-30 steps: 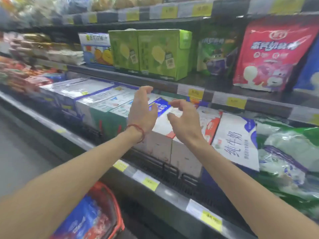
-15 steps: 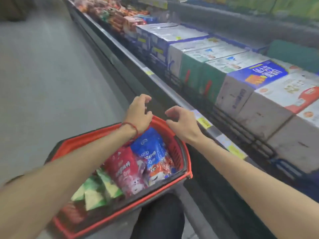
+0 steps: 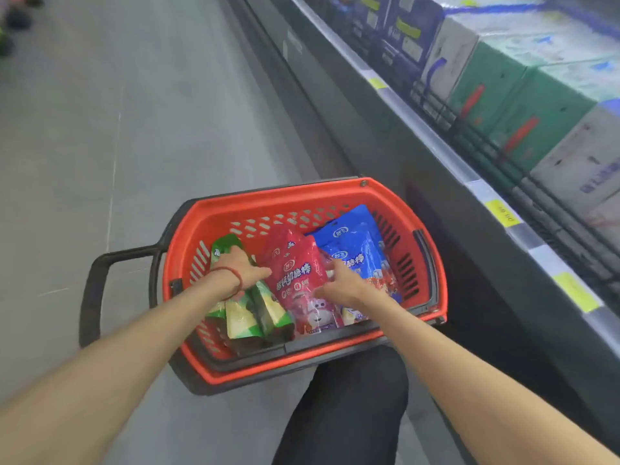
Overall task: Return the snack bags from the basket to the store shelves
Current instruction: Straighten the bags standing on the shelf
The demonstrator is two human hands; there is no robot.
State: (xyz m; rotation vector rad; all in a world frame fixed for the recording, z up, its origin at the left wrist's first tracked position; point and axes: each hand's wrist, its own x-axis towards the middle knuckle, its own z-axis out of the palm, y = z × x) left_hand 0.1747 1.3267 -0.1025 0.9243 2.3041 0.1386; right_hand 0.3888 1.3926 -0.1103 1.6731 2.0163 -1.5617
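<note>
A red basket (image 3: 407,209) stands on the floor in front of me and holds snack bags. Green bags (image 3: 258,317) lie on its left, a red bag (image 3: 297,266) in the middle and a blue bag (image 3: 355,236) on the right. My left hand (image 3: 236,270) rests on the green bags, its thumb reaching to the red bag's left edge. My right hand (image 3: 340,281) lies over the red bag's right side, its fingers stretched to the seam between the red and blue bags. Neither hand has lifted a bag.
The basket's black handle (image 3: 100,280) sticks out to the left. On the right runs a low shelf edge (image 3: 503,213) with yellow price tags, and behind it stand milk cartons (image 3: 523,105). Grey aisle floor (image 3: 134,112) spreads to the left. My dark-trousered knee (image 3: 345,407) is below the basket.
My view dropped from the shelves to the basket. Both hands came down from the cartons, passed over the rim and now reach inside onto the bags.
</note>
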